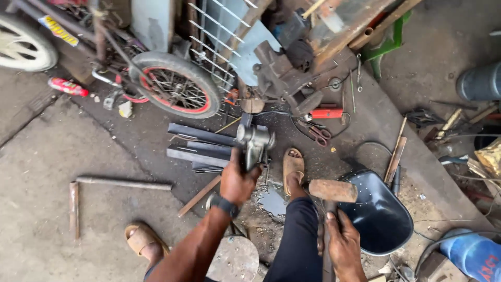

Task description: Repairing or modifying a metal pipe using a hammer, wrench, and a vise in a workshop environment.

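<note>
The cast part [254, 144] in the left hand [236, 181] is dull grey metal. The hammer head [333, 190] looks rusty and rough, above a glossy dark plastic seat [381, 216]. The concrete floor [42, 156] is matt and gritty.

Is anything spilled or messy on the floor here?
Yes. A small dark puddle sits on the floor beside the sandalled foot, and red-handled pliers and metal bars lie scattered nearby. The left hand holds a metal part; the right hand holds a hammer.

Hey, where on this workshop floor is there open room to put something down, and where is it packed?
Open: the concrete slab left of the L-shaped metal bar, below the small wheel. Crowded: around the left hand gripping a metal part, among steel bars, and right of the hammer in the right hand.
</note>
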